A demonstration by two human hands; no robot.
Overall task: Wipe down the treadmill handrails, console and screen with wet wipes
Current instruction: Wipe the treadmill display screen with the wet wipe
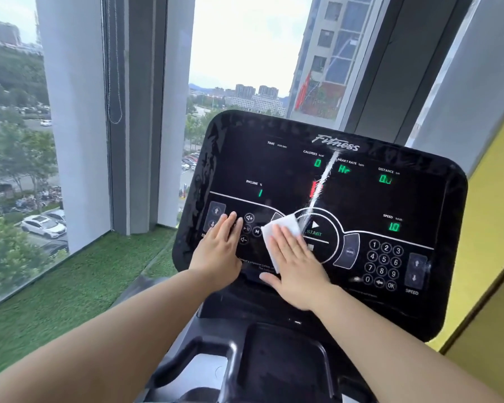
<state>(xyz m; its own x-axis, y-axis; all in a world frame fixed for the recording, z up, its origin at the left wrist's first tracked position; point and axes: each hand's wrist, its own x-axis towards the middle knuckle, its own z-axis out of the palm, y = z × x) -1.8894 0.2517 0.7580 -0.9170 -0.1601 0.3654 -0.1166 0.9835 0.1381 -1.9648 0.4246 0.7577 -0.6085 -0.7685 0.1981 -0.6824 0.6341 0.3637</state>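
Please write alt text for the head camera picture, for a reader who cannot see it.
A person's right hand presses a white wet wipe flat on the black treadmill console, beside the START button, while the left hand rests flat on buttons further left. Green readouts glow on the console; a window behind shows city buildings.

Daylight is entering through floor-to-ceiling windows. A grey column is standing between the panes. Just right of the column, a bead cord is hanging beside the dark frame. Below the column, green artificial turf is covering the floor up to the glass. Far right of the column, a yellow wall is running along the edge. Beyond the column, trees, parked cars and tall buildings are showing under a pale sky.
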